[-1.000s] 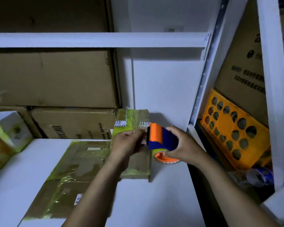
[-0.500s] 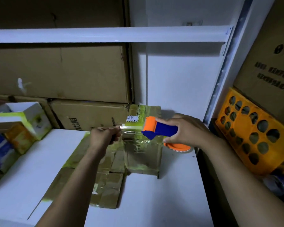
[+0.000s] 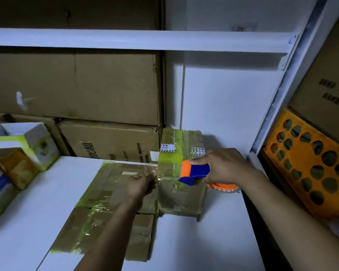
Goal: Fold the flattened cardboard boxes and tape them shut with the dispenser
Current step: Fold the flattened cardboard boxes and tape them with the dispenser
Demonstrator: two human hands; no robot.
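A blue and orange tape dispenser (image 3: 194, 171) is gripped by my right hand (image 3: 223, 167), held in front of a small folded cardboard box (image 3: 181, 196) with yellow-green tape that stands on the white table (image 3: 204, 241). My left hand (image 3: 143, 182) pinches the free end of the clear tape (image 3: 167, 178), stretched out between hand and dispenser. A flattened cardboard box (image 3: 106, 212), also streaked with yellow-green tape, lies on the table under my left forearm.
Large brown cartons (image 3: 76, 89) are stacked behind the table under a white shelf bar (image 3: 137, 41). White and coloured small boxes (image 3: 22, 153) sit at the left. An orange perforated crate (image 3: 309, 163) leans at the right beyond a white upright (image 3: 278, 94).
My left hand has drawn the tape out leftward from the dispenser, away from my right hand. The view has shifted, so the boxes sit more to the right.
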